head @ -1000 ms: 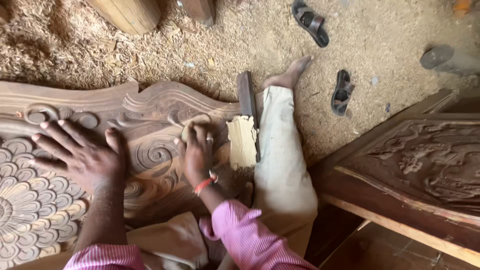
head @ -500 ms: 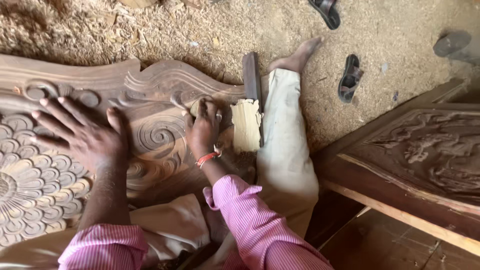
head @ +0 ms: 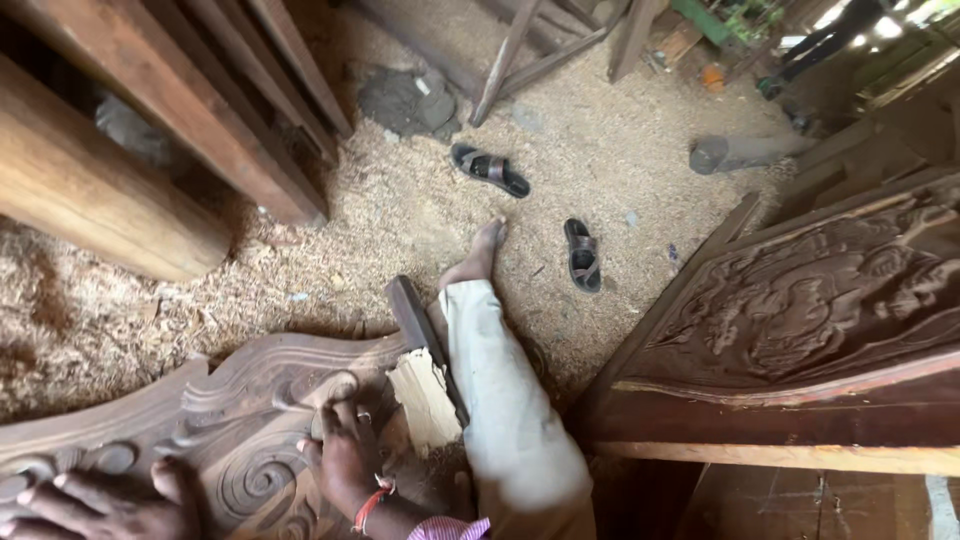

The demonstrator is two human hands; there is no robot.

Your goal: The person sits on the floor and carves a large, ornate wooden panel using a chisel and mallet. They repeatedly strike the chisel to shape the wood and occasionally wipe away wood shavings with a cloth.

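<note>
Resting flat on a carved wooden panel (head: 250, 420) on the sawdust floor (head: 330, 240), both hands. Right hand (head: 345, 455): grip released, fingers spread over the scroll carving near the panel's upper edge, red band at the wrist. Left hand (head: 100, 505): grip released too, palm down at the lower left, partly cut off by the frame. Just beside the right hand, a pale-trousered leg (head: 505, 410). Further off, two sandals (head: 490, 168) on the sawdust; another carved panel (head: 800, 310) leaning at right.

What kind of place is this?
Probably a wood-carving workshop: both hands rest on a carved wooden panel, sawdust covers the floor, and another carved panel and heavy timber beams stand around.
</note>
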